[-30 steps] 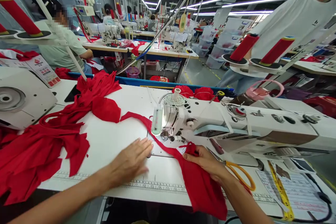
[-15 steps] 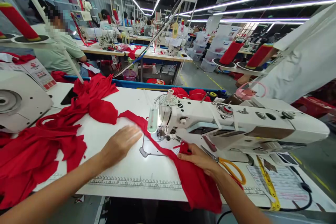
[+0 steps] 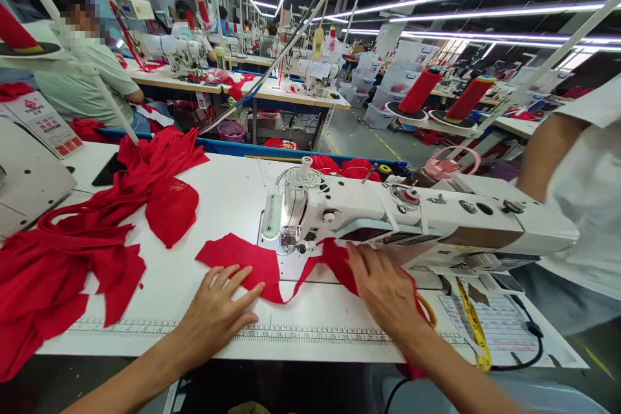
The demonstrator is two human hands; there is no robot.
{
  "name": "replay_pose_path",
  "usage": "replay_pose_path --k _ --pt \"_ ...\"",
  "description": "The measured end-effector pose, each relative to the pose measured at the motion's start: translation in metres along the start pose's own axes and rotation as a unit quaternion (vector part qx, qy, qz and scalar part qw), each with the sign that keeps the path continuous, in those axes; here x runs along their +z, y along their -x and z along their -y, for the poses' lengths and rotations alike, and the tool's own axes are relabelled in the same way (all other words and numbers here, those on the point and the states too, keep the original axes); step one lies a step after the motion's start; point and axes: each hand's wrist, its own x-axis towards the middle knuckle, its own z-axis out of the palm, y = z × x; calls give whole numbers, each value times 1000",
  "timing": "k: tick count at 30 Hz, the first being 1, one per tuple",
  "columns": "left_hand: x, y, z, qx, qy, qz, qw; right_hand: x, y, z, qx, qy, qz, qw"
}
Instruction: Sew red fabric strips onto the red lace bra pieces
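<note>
A red fabric piece (image 3: 241, 258) lies flat on the white sewing table (image 3: 228, 194), in front of the sewing machine (image 3: 388, 220). My left hand (image 3: 213, 310) rests open, its fingertips on the near edge of that piece. My right hand (image 3: 383, 288) lies flat with fingers stretched out on the right part of the same red fabric, just below the machine's arm. The needle area (image 3: 286, 239) sits between my two hands, a little farther back. Orange-handled scissors (image 3: 427, 307) peek out from behind my right hand.
A heap of red fabric pieces (image 3: 72, 239) covers the table's left side. A yellow tape measure (image 3: 473, 326) and a paper sheet lie at the right. A person in a white shirt (image 3: 582, 194) stands close at the right. Other workers sit at machines behind.
The red piece has been pulled toward me and spread flat in front of the needle. My left hand came back onto it. My right hand went from pinching the cloth to lying flat.
</note>
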Motion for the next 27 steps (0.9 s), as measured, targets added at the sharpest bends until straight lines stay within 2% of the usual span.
replay_pose_path --k 2,4,7,9,11,13,16,20,24,27 --pt "0 -8 -6 1 28 -52 998 12 -3 24 -39 -39 -79 995" --pt "4 -19 -8 10 55 -95 994 20 -4 47 -68 -122 -108 984" --pt "12 -37 -9 16 67 -87 994 24 -5 71 -149 -252 -57 954" --pt "17 -48 -8 -23 54 -61 996 26 -6 79 -178 -289 -9 940" --pt "20 -58 -4 -80 40 -42 995 28 -8 82 -177 -301 13 937" --pt "21 -69 3 -107 45 -14 993 30 -10 81 -177 -305 13 936" --pt "22 -80 15 -74 84 33 993 31 -12 79 -180 -317 9 931" --pt "24 -79 19 -39 96 54 993 31 -11 78 -176 -335 13 926" --pt "27 -75 17 -74 46 58 994 32 -10 75 -182 -333 10 925" --pt "29 -77 14 -111 13 65 992 33 -14 75 -162 -334 8 928"
